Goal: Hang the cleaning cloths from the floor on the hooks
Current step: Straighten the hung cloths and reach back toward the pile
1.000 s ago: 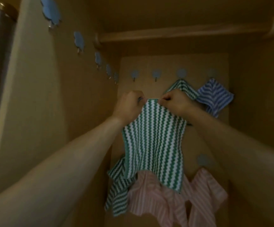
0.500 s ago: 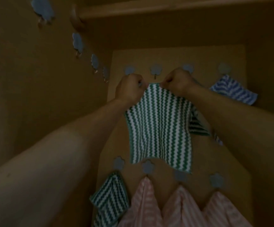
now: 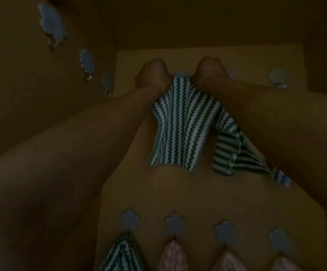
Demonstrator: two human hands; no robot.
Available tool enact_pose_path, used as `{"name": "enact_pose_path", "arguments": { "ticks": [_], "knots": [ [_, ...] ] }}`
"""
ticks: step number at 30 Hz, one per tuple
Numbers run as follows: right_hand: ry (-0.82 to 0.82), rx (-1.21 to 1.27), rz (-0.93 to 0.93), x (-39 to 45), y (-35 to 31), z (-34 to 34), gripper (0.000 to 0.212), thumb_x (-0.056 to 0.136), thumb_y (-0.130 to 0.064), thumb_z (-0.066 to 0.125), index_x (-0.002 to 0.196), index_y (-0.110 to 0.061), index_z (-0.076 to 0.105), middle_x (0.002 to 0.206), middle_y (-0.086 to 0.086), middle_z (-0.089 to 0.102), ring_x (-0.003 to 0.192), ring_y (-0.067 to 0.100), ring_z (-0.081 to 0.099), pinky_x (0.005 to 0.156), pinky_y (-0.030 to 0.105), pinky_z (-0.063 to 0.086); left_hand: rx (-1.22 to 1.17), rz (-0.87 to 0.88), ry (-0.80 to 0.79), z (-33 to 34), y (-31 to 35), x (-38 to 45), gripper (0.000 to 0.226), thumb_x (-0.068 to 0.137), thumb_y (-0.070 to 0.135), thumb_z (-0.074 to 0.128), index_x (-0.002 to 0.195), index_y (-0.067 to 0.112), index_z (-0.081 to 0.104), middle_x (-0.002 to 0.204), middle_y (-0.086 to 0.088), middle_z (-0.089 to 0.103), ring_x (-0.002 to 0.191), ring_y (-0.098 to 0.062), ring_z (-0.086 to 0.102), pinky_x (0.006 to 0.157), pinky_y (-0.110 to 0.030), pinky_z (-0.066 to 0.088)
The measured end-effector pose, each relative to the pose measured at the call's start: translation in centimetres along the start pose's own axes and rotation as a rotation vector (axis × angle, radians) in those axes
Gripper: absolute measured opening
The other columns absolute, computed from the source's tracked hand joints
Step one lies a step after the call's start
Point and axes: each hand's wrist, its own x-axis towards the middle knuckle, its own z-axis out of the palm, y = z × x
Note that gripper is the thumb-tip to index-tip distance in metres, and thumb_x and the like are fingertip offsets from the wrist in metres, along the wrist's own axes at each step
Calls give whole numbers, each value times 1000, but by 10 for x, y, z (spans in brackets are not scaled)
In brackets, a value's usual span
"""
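Observation:
A green-and-white zigzag cloth (image 3: 180, 126) hangs against the back panel, held up by its top edge. My left hand (image 3: 152, 76) grips the edge on the left and my right hand (image 3: 209, 72) grips it on the right, both pressed up at the upper row of blue flower hooks. The hook behind the cloth's top is hidden. A second green striped cloth (image 3: 235, 153) hangs just to the right, partly behind my right forearm. A scrap of a blue striped cloth (image 3: 282, 178) shows beyond it.
A bare blue hook (image 3: 278, 77) sits at the upper right. The lower row of blue hooks (image 3: 175, 223) carries a green striped cloth (image 3: 120, 255) and three pink striped cloths (image 3: 171, 257). More blue hooks (image 3: 87, 61) line the left wall. The closet is dim.
Both hands have risen with the green cloth to the upper hook row. The view has tilted and moved closer, so the lower hooks sit near the bottom edge.

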Motion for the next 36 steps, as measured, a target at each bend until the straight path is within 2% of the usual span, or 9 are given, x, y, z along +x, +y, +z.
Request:
{"name": "enact_pose_path", "arguments": {
  "ticks": [3, 14, 16, 19, 24, 26, 29, 32, 36],
  "knots": [
    [30, -37, 23, 6, 2, 5, 31, 98, -13, 52, 125, 0, 51, 134, 20, 51, 121, 32, 51, 93, 33, 44, 29, -14, 31, 15, 1, 7, 35, 96, 36, 55, 109, 4, 60, 115, -20, 61, 101, -34, 59, 70, -36, 43],
    [74, -69, -29, -41, -2, 23, 9, 97, -10, 53, 101, -5, 59, 119, 18, 58, 100, 27, 57, 69, 28, 37, 83, -70, 149, 28, -10, -32, 17, 97, 19, 52, 100, 7, 62, 106, -13, 65, 93, -26, 59, 64, -29, 35],
    [80, -63, -36, -53, -2, 23, 25, 97, -7, 50, 73, -12, 46, 114, 18, 61, 81, 21, 51, 67, 27, 36, 76, -75, 141, 21, -8, -43, 16, 97, 14, 52, 100, 8, 66, 105, -11, 66, 87, -22, 58, 62, -28, 34],
    [67, -27, -41, -74, -3, 16, 42, 98, -3, 45, 63, -20, 29, 110, 18, 62, 62, 12, 35, 64, 26, 35, 63, -67, 122, 9, -4, -62, 18, 97, 10, 53, 100, 8, 70, 105, -11, 68, 84, -20, 58, 61, -27, 39],
    [50, -62, 9, -101, -2, 6, 38, 99, 1, 38, 65, -15, 41, 82, 7, 52, 59, 16, 40, 52, 24, 32, 100, -10, 16, -14, 6, -93, 27, 91, 7, 57, 70, 24, 55, 92, -8, 65, 79, -19, 56, 75, -33, 53],
    [41, -47, -2, -114, -3, -4, 44, 99, 3, 36, 61, -18, 32, 75, 9, 50, 56, 14, 31, 58, 28, 39, 116, -27, -29, -23, 11, -105, 12, 92, 10, 59, 85, 18, 65, 92, -6, 63, 80, -20, 57, 72, -31, 51],
    [10, -28, 2, -134, -7, -19, 44, 99, 3, 37, 60, -19, 31, 103, 20, 62, 58, 14, 33, 64, 28, 34, 91, -60, -106, -35, 21, -126, 7, 94, 18, 58, 94, 15, 65, 103, -8, 68, 85, -18, 58, 76, -31, 52],
    [-56, -33, 13, -156, -8, -33, 38, 99, -1, 38, 64, -14, 40, 110, 22, 62, 64, 19, 46, 61, 25, 35, 68, -115, -199, -48, 30, -150, 25, 97, 27, 51, 108, 12, 67, 112, -9, 67, 96, -23, 62, 82, -35, 54],
    [-141, -103, -26, -190, -12, -58, 26, 101, -11, 40, 110, -3, 63, 116, 20, 61, 102, 31, 59, 69, 27, 38, 118, -120, -328, -66, 42, -182, 36, 99, 29, 43, 130, 16, 57, 132, -10, 58, 114, -27, 56, 97, -36, 48]
  ]
}}
